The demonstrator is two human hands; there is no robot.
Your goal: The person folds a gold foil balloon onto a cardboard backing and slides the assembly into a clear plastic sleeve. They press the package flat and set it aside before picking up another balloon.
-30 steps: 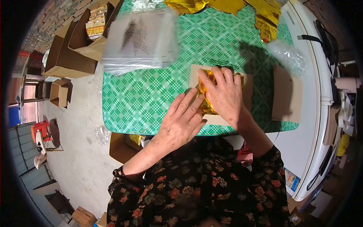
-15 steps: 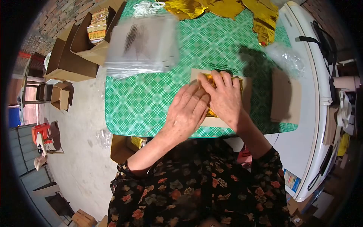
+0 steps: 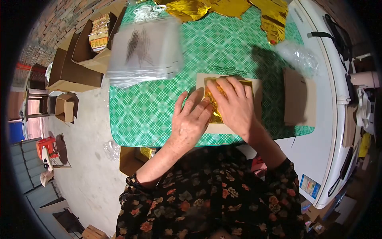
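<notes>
A shiny gold foil piece [image 3: 217,116] lies within a tan cardboard piece [image 3: 221,128] near the front edge of the table. My right hand [image 3: 237,106] rests on the foil from the right, fingers spread and slightly bent over it. At the cardboard's left side is my left hand [image 3: 188,122], its fingers apart and some fingertips touching the foil's left edge. Both hands cover much of the foil, and what lies beneath the fingertips is hidden.
Clear plastic bags [image 3: 145,51] are stacked at the table's left, by a white cord [image 3: 148,12]. Gold foil balloons [image 3: 229,8] lie at the back. A flat cardboard sheet [image 3: 298,95] and crumpled plastic [image 3: 300,55] sit right. Open cartons [image 3: 75,73] stand left.
My left hand has shifted a little left, away from my right hand, and its fingers have spread. More of the gold foil now shows between the hands.
</notes>
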